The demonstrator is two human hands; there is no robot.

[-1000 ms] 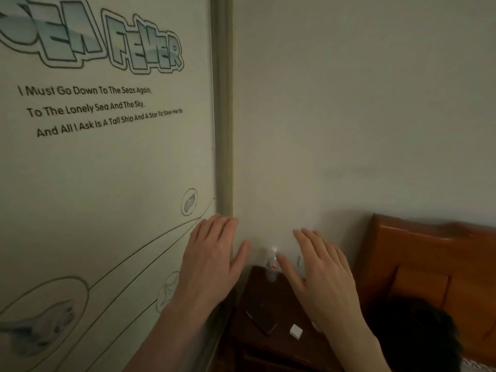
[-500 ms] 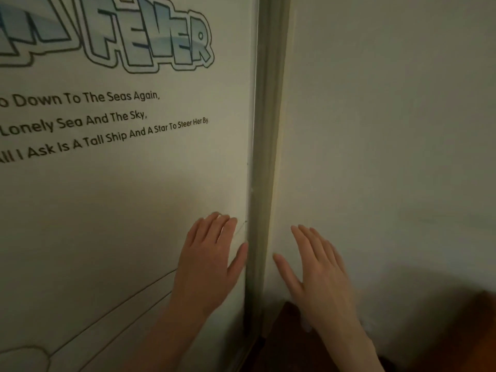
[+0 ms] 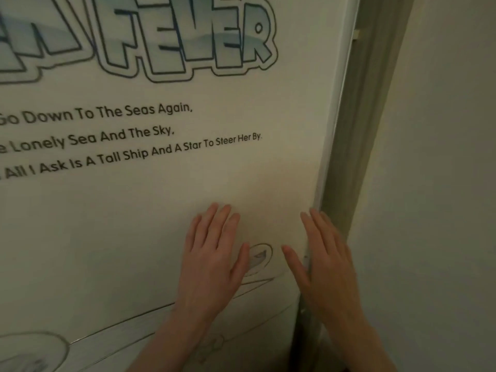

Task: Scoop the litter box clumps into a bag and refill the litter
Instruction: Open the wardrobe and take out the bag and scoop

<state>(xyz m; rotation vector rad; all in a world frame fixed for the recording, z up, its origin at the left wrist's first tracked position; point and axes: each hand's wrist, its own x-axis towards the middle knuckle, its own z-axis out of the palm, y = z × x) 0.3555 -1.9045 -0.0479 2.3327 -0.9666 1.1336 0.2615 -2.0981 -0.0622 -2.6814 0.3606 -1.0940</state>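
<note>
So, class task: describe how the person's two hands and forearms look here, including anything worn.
Both the left hand and the right hand are bare, with no gloves, rings or watch to be seen. The forearms are bare too; no sleeve shows before they leave the frame. The nails look short and unpainted, though the light is dim.

Left hand (image 3: 212, 253), right hand (image 3: 326, 264): fingers straight, raised.

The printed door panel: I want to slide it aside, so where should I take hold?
Judging by its flat, handle-less face, the printed door panel is probably best taken by its right vertical edge, coming from the right; the right hand is already beside it.
</note>
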